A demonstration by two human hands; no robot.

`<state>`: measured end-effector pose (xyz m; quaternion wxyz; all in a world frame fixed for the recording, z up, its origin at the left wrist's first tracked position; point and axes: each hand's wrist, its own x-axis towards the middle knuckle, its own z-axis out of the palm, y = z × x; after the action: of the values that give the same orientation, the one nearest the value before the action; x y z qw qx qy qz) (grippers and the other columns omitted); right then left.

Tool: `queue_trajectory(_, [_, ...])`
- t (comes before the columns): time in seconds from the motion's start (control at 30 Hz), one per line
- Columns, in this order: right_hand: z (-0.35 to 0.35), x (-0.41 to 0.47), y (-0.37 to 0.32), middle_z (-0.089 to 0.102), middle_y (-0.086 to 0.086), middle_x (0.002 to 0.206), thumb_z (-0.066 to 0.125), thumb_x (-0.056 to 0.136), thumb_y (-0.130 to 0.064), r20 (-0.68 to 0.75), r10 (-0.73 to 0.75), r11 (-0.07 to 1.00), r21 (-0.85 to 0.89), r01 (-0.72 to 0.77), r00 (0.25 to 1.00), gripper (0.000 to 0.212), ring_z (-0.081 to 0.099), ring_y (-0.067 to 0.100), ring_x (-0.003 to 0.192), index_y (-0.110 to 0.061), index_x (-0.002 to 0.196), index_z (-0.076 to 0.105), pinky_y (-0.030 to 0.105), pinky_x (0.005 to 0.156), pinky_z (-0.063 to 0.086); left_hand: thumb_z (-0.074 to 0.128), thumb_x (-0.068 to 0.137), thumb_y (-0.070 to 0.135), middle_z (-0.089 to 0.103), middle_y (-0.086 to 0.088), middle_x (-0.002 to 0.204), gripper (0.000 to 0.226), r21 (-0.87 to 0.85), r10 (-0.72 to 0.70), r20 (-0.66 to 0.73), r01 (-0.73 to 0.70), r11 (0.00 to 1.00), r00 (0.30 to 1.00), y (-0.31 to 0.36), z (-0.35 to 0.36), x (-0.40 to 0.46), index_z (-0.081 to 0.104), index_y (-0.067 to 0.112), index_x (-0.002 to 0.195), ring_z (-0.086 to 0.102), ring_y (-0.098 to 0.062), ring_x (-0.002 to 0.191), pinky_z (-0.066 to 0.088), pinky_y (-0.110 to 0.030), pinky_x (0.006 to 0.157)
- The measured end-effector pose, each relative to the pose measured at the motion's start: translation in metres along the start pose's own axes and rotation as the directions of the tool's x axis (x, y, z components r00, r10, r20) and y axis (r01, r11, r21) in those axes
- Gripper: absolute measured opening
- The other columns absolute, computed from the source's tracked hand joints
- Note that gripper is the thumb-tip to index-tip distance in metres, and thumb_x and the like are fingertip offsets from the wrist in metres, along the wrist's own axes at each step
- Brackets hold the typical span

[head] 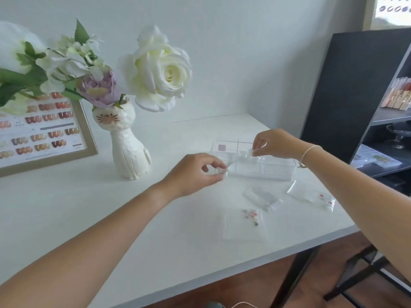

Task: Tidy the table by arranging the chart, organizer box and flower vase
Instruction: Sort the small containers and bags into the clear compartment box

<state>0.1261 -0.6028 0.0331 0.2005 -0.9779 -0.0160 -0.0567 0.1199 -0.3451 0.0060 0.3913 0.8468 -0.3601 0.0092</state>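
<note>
1. A white table (89,207) stands against a white wall, and both bare arms reach over it toward its right side.
2. The clear organizer box (262,165) lies flat near the table's right edge, about midway between the front and back edges. Its long axis runs left to right, roughly parallel to the back edge, and thin dividers split it into compartments.
3. The left hand (195,172) is at the box's left end, its fingertips pinched together on a small clear packet (219,171) with coloured bits inside, held at the box's near-left corner.
4. The right hand (273,143) is over the middle of the box, thumb and fingers closed on a small clear piece (250,153) just above the compartments. What the piece is cannot be told.
5. The cat-shaped white flower vase (127,150) stands upright left of the box and well apart from it, its painted face turned toward the front edge. White and lilac flowers rise from its top.
6. The framed chart (44,132) of nail colours leans at the back-left of the table, left of the vase and partly hidden by the flowers, its face turned toward the front edge.
7. Three clear packets lie between the box and the front-right corner: one with coloured bits (246,223), one in the middle (263,196), and one nearest the right edge (311,195).
8. A dark shelf unit (333,85) stands beyond the right edge.
</note>
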Motion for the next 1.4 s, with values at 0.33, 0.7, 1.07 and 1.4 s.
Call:
queue_trajectory(0.33, [0.009, 0.015, 0.009, 0.061, -0.012, 0.084, 0.068, 0.075, -0.030, 0.146, 0.034, 0.992, -0.127, -0.016, 0.989, 0.007, 0.055, 0.015, 0.089, -0.027, 0.075, 0.062, 0.033, 0.086, 0.046, 0.070, 0.078, 0.028, 0.064, 0.009, 0.091, 0.013, 0.071, 0.020, 0.011, -0.021, 0.997, 1.000, 0.010, 0.009, 0.082, 0.069, 0.026, 0.091, 0.051, 0.013, 0.062, 0.035, 0.003, 0.060])
queue_trajectory(0.7, [-0.016, -0.028, 0.026, 0.059, -0.023, 0.079, 0.063, 0.082, -0.032, -0.105, -0.035, 0.991, 0.124, 0.048, 0.994, 0.011, 0.056, -0.003, 0.078, -0.035, 0.072, 0.062, 0.013, 0.065, 0.040, 0.068, 0.077, 0.023, 0.064, 0.000, 0.105, 0.017, 0.326, -0.098, 0.281, 0.002, 0.945, 0.955, 0.019, 0.029, 0.126, 0.067, 0.020, 0.094, 0.058, -0.015, 0.099, 0.045, -0.028, 0.085])
queue_trajectory(1.07, [-0.012, -0.048, 0.043, 0.059, -0.026, 0.075, 0.062, 0.081, -0.037, -0.129, 0.006, 0.988, 0.153, 0.014, 0.992, 0.011, 0.055, -0.010, 0.074, -0.041, 0.070, 0.062, 0.012, 0.058, 0.039, 0.070, 0.076, 0.021, 0.060, 0.004, 0.097, 0.016, 0.568, -0.211, 0.415, -0.071, 0.820, 0.885, 0.036, 0.033, 0.140, 0.066, 0.018, 0.091, 0.054, -0.016, 0.092, 0.048, -0.037, 0.089])
queue_trajectory(1.4, [-0.017, -0.066, 0.051, 0.062, -0.018, 0.080, 0.062, 0.080, -0.039, -0.209, 0.037, 0.986, 0.168, -0.002, 0.977, 0.008, 0.055, -0.013, 0.077, -0.033, 0.078, 0.068, 0.018, 0.068, 0.045, 0.067, 0.078, 0.021, 0.062, 0.006, 0.094, 0.009, 0.499, -0.165, 0.394, -0.059, 0.864, 0.904, 0.032, 0.034, 0.136, 0.067, 0.020, 0.087, 0.057, -0.016, 0.094, 0.047, -0.030, 0.082])
